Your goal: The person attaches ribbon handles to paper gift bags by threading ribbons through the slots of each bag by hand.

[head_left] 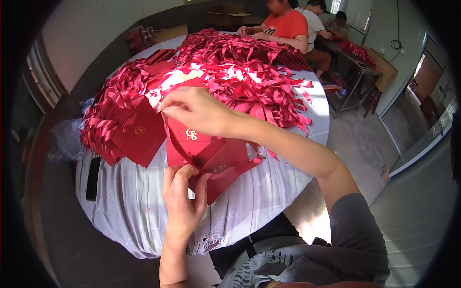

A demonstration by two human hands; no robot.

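My right hand [199,109] reaches across from the right, its fingertips pinched on a dark red ribbon [175,140]. The ribbon runs down from those fingers toward the near edge of a flat red paper bag [218,177] with a gold emblem. My left hand [181,197] is closed at the bag's left side, thumb and forefinger pinching near the ribbon's lower end; the exact grip is partly hidden. Another red bag [189,149] lies flat beneath my right hand. To the left, a fanned stack of red bags [139,132] has its ribbons pointing left.
A large heap of ribboned red bags [240,53] covers the far side of the round, white-covered table [129,201]. A black oblong object [94,179] lies at its left edge, near clear plastic [67,137]. Across the table sits a person in a red shirt [287,25].
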